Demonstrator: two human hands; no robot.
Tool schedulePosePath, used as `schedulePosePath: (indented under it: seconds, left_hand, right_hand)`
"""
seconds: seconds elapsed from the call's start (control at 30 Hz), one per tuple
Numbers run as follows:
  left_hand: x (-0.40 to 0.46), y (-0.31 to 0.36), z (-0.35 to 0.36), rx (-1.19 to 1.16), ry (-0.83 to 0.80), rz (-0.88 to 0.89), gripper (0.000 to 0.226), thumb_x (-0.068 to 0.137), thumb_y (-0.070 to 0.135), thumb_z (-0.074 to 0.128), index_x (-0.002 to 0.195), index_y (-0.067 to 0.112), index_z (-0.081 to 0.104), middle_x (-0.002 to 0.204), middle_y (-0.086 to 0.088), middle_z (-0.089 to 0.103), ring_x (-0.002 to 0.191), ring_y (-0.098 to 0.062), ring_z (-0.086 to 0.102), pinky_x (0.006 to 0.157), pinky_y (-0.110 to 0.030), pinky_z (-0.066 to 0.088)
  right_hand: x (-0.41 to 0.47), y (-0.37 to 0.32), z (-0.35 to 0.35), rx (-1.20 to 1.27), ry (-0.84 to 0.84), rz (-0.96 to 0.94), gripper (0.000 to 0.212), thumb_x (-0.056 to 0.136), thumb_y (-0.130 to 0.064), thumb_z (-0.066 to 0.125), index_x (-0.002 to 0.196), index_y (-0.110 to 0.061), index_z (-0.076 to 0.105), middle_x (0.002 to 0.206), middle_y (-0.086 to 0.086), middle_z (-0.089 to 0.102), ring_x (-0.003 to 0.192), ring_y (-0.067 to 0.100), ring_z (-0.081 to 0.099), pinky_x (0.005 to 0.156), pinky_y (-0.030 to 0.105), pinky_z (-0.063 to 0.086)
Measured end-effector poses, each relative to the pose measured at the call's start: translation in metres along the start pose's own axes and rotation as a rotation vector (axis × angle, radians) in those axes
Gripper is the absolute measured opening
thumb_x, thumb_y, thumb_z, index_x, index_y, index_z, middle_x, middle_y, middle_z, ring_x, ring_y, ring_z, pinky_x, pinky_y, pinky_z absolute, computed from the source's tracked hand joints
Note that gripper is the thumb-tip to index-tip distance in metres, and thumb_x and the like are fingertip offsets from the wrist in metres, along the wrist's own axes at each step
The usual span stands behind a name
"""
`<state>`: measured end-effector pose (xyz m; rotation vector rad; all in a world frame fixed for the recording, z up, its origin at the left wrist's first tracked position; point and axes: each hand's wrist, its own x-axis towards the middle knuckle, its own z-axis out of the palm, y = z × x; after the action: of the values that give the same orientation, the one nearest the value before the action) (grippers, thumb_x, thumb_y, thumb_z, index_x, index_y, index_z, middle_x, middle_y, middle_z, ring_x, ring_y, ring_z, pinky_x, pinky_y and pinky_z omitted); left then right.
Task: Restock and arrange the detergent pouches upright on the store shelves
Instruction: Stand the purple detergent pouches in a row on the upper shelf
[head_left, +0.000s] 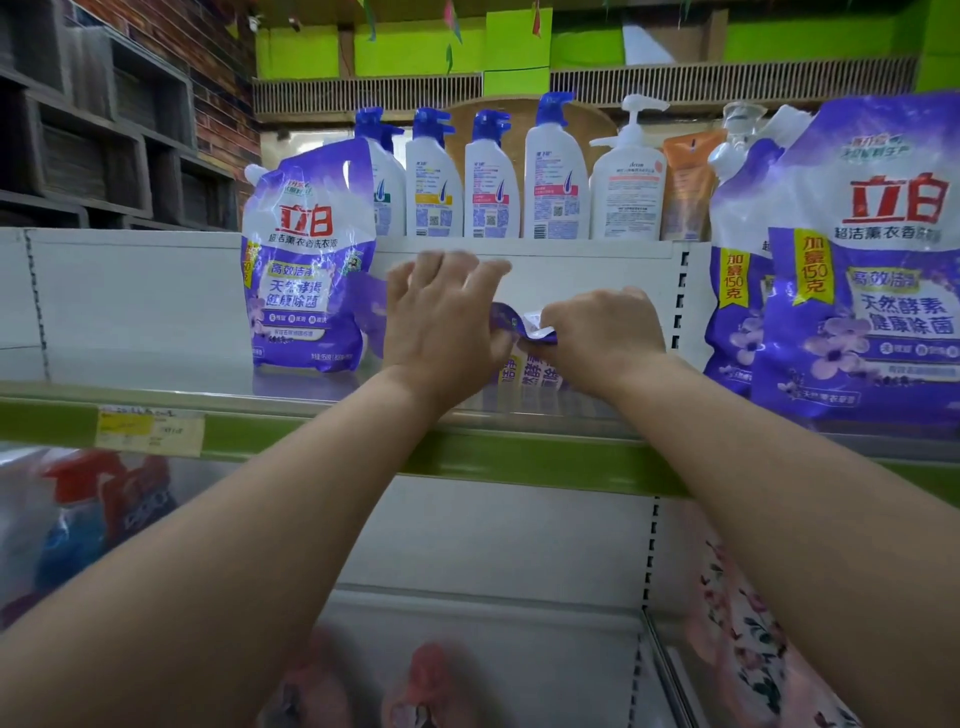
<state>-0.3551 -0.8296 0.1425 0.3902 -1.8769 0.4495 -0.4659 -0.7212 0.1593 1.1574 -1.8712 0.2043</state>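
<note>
Both hands were at frame centre on one purple pouch (524, 332) lying low on the shelf (311, 441). Left hand (441, 317) gripped its left side, fingers partly blurred; right hand (602, 332) pinched the crumpled top edge. Upright pouch (309, 260) stood left, two pouches (862, 270) at right edge.

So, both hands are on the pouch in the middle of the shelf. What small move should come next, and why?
Probably lift its top until it stands. The middle pouch looks slumped and crumpled between the left hand and the right hand, while the pouch on the left and the pouches on the right already stand upright on the shelf.
</note>
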Motion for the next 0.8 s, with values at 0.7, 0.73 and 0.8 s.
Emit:
schedulePosePath:
  seconds: [0.7, 0.73, 0.8]
  left_hand:
    - [0.005, 0.005, -0.011, -0.446, -0.292, -0.567, 0.061, 0.078, 0.073, 0.051, 0.095, 0.016, 0.057, 0.087, 0.003, 0.058, 0.081, -0.015, 0.052, 0.057, -0.025, 0.035]
    - [0.008, 0.003, -0.006, -0.567, -0.344, -0.665, 0.068, 0.075, 0.075, 0.052, 0.107, 0.015, 0.056, 0.099, 0.0, 0.06, 0.088, -0.016, 0.053, 0.062, -0.027, 0.039]
    - [0.012, 0.005, 0.004, -0.838, -0.431, -0.808, 0.084, 0.073, 0.076, 0.055, 0.126, 0.011, 0.049, 0.12, -0.007, 0.058, 0.098, -0.019, 0.054, 0.073, -0.031, 0.044]
  right_hand:
    - [-0.005, 0.039, -0.001, 1.292, 0.307, 1.068, 0.036, 0.087, -0.043, 0.062, 0.072, -0.011, 0.055, 0.081, 0.011, 0.064, 0.071, 0.025, 0.056, 0.064, 0.035, 0.045]
    - [-0.008, 0.039, 0.0, 1.338, 0.28, 1.095, 0.034, 0.087, -0.042, 0.063, 0.076, -0.01, 0.056, 0.089, 0.012, 0.066, 0.076, 0.026, 0.06, 0.069, 0.037, 0.05]
    - [-0.011, 0.038, 0.001, 1.408, 0.238, 1.123, 0.032, 0.086, -0.042, 0.065, 0.075, -0.014, 0.053, 0.094, 0.009, 0.067, 0.082, 0.028, 0.065, 0.078, 0.042, 0.056]
